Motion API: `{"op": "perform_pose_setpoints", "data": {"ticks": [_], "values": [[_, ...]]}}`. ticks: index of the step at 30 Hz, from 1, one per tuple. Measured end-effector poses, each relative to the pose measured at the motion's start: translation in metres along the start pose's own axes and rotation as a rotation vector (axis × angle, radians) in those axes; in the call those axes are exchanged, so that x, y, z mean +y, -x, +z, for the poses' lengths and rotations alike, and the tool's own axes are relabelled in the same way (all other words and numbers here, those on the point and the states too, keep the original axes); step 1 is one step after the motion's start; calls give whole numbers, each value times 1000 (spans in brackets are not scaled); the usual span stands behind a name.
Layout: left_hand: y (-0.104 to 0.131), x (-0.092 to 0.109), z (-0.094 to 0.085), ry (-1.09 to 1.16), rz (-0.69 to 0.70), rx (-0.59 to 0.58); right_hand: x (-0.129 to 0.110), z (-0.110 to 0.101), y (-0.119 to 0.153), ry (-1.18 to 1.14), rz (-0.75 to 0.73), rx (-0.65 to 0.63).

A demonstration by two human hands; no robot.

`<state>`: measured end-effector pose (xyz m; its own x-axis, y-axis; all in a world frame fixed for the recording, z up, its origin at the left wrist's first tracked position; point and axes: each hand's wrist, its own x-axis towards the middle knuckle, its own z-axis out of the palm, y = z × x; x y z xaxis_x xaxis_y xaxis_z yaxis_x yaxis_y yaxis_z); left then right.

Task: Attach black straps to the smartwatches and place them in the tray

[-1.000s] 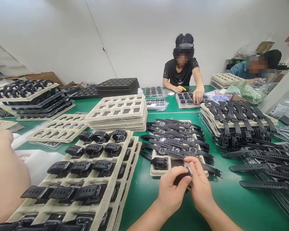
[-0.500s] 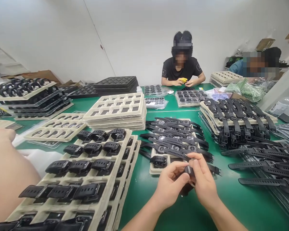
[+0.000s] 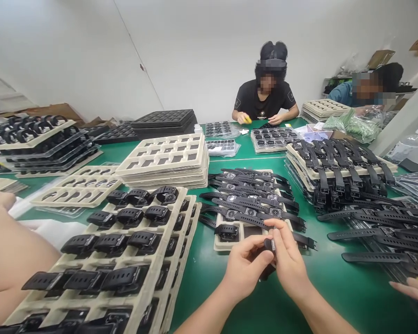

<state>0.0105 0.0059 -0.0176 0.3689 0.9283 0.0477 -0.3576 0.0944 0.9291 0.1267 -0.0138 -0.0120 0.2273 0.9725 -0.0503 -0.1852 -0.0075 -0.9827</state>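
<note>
Both hands meet over the green table, around one black watch whose strap end shows between the fingers; the rest is mostly hidden. My left hand is closed on it with thumb and fingers. From the right, my right hand pinches the same watch. Just beyond the hands lies a cream tray with one closed watch in a front compartment. Rows of watches with open straps cover its farther part.
Cream trays of closed watches stand stacked at left. Farther back is a stack of cream trays. More strap watches lie at right, near another person's hand. A bare arm is at far left; two people sit opposite.
The black watch has turned slightly between my hands. Across the table, a person's hand with yellow fingertips has moved left and down. Another person's hand has appeared at the right edge.
</note>
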Motion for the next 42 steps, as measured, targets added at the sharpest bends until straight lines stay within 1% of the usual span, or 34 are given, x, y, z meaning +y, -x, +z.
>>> {"op": "perform_pose_setpoints", "data": {"ticks": [1,2,6,7,8,10,13,15,17,20,29,36,42], "values": [[-1,2,0,10,-16,-5,0,-2,0,22,-21,-14],[-1,4,-1,25,-41,-9,0,-4,-2,36,-35,-57],[-3,6,-8,139,-198,-73,-6,-18,-13,67,-74,-340],[-4,6,-10,164,-233,-97,-8,-22,-16,65,-76,-381],[-4,6,-11,183,-270,-121,-10,-24,-19,49,-68,-390],[-5,5,-12,200,-343,-151,-13,-27,-22,-33,-25,-329],[-5,3,-8,226,-435,-150,-14,-26,-24,-157,21,-153],[-5,1,-5,242,-463,-149,-13,-23,-23,-213,62,-64],[-4,0,-2,233,-478,-178,-13,-21,-24,-254,92,21],[-4,-1,0,217,-478,-221,-12,-22,-26,-276,91,124],[-3,-7,-2,206,-485,-210,-11,-18,-25,-246,114,151],[-1,-6,0,186,-512,-225,-16,-18,-27,-286,145,174],[0,-7,2,206,-523,-201,-16,-19,-28,-285,170,155]]}}
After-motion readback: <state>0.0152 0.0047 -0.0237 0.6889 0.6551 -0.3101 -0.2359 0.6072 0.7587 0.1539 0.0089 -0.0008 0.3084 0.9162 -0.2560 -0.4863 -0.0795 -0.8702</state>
